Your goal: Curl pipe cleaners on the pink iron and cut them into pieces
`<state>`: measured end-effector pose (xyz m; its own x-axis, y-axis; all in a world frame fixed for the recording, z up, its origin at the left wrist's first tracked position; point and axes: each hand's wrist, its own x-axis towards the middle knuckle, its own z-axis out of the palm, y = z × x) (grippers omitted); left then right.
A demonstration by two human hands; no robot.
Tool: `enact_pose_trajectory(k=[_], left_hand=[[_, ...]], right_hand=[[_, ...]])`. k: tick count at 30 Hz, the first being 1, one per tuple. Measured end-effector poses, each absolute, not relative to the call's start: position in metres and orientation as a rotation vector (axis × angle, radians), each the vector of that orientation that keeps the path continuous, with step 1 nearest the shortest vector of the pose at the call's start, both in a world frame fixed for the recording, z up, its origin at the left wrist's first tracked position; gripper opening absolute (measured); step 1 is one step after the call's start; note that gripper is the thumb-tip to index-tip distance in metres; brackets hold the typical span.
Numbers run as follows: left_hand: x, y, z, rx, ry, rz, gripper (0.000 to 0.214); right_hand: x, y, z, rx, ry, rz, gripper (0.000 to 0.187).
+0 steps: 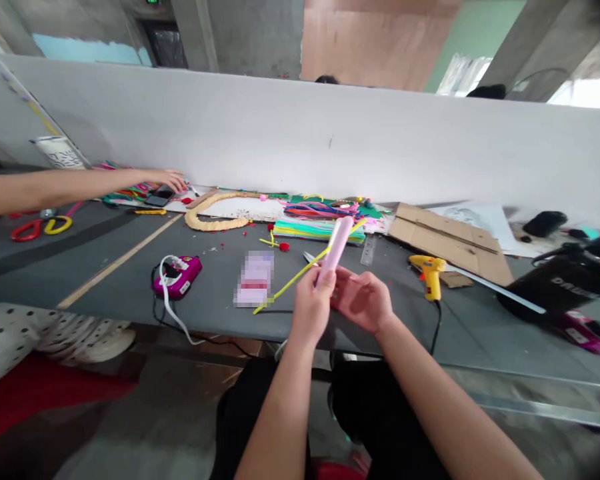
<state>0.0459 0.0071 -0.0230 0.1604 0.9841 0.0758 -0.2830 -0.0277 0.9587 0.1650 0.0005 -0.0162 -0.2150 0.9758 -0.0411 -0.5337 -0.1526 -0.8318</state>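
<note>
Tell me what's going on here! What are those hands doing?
The person's left hand grips a long pale pink object, held up above the table. The right hand is cupped close beside it. A thin yellow stem slants past the pink object; I can't tell whether it's held. A yellow glue gun rests to the right. Off to the left, another person's hand reaches across.

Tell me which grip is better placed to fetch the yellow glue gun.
Right grip, probably: it looks open and lies nearer the glue gun, while the left grip holds the pink item.
</note>
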Motion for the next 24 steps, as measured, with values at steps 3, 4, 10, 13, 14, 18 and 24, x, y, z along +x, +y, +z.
enact_pose_trajectory(k=[3, 4, 10, 13, 14, 18, 24], left_hand=[[0.046, 0.009, -0.025, 1.145, 0.887, 1.27, 0.038], [0.047, 0.008, -0.025, 1.158, 0.898, 1.279, 0.037], [0.055, 0.005, -0.024, 1.193, 0.911, 1.316, 0.037], [0.059, 0.006, -0.026, 1.2, 0.901, 1.291, 0.039], [0.062, 0.007, -0.027, 1.203, 0.895, 1.278, 0.04], [0.067, 0.006, -0.031, 1.297, 0.882, 1.132, 0.042], [0.025, -0.031, 0.005, 1.861, 1.135, 0.993, 0.032]], right_hand=[[0.159, -0.011, -0.018, -0.736, -0.894, 1.57, 0.031], [0.156, -0.011, -0.021, -0.752, -0.883, 1.528, 0.029], [0.144, -0.006, -0.028, -0.821, -0.76, 1.389, 0.031], [0.144, -0.006, -0.023, -0.836, -0.681, 1.361, 0.031], [0.145, -0.006, -0.022, -0.839, -0.661, 1.355, 0.032], [0.155, 0.0, -0.023, -0.915, -0.63, 1.316, 0.034], [0.176, 0.012, -0.032, -0.977, -0.55, 1.136, 0.038]])
